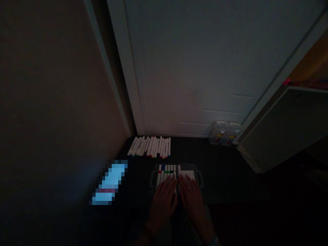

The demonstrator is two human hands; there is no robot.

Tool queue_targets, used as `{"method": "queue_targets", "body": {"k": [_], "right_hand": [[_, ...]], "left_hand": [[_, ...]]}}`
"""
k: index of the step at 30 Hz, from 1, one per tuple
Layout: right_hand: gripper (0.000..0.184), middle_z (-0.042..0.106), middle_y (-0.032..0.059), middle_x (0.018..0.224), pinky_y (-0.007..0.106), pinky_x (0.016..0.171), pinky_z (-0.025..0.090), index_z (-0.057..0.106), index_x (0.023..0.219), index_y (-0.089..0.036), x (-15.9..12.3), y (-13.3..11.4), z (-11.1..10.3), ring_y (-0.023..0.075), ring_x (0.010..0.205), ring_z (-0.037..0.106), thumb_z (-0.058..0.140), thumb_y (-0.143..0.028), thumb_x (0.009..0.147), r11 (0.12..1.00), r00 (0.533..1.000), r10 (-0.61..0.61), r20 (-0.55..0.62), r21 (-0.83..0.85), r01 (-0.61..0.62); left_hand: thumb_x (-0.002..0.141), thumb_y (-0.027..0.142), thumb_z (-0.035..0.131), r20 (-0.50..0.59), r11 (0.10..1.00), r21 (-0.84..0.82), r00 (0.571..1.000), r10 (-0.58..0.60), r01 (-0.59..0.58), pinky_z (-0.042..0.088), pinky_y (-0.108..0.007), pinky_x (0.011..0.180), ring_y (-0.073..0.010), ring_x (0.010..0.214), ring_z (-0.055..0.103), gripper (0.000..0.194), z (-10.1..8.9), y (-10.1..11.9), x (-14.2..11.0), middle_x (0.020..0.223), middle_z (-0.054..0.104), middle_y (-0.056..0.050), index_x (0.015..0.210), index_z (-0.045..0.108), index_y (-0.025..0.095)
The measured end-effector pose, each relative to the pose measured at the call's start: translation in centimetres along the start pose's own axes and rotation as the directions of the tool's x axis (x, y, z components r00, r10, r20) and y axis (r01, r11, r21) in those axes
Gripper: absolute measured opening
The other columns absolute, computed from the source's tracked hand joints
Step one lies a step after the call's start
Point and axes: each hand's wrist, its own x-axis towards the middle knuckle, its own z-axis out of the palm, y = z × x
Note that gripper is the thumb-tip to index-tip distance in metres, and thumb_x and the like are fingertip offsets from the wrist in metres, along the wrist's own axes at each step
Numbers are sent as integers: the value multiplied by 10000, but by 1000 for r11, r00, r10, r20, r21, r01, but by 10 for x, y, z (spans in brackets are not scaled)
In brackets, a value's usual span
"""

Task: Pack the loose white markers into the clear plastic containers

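Observation:
A clear plastic case (pixel 153 179) lies opened out on the dark table, its two halves side by side. White markers (pixel 165 171) with coloured bands stand in a row in the left half. My left hand (pixel 164 194) rests across their lower ends, fingers stretched out. In the right half are a single marker (pixel 179 167) at the inner edge and a flat white piece (pixel 188 172), perhaps paper. My right hand (pixel 191 196), with a ring on one finger, lies over both with its fingers extended. What is beneath my palms is hidden, and the light is dim.
A row of loose white markers (pixel 151 147) lies at the back left of the table (pixel 220 181). Clear cases with labels (pixel 225 133) stand upright at the back right against a white panel (pixel 184 68). A bright pixelated screen (pixel 110 182) is at the left edge.

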Motion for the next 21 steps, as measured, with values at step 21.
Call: {"method": "queue_targets", "body": {"k": [21], "right_hand": [[516, 449, 61, 1434, 447, 1013, 445, 367, 1431, -223, 0, -3, -6, 237, 1290, 449, 383, -146, 921, 996, 999, 43, 34, 81, -45]], "left_hand": [[891, 195, 430, -16, 999, -38, 1000, -17, 16, 366, -401, 1063, -225, 1339, 396, 525, -1, 1, 0, 1467, 415, -51, 1415, 401, 194]]}}
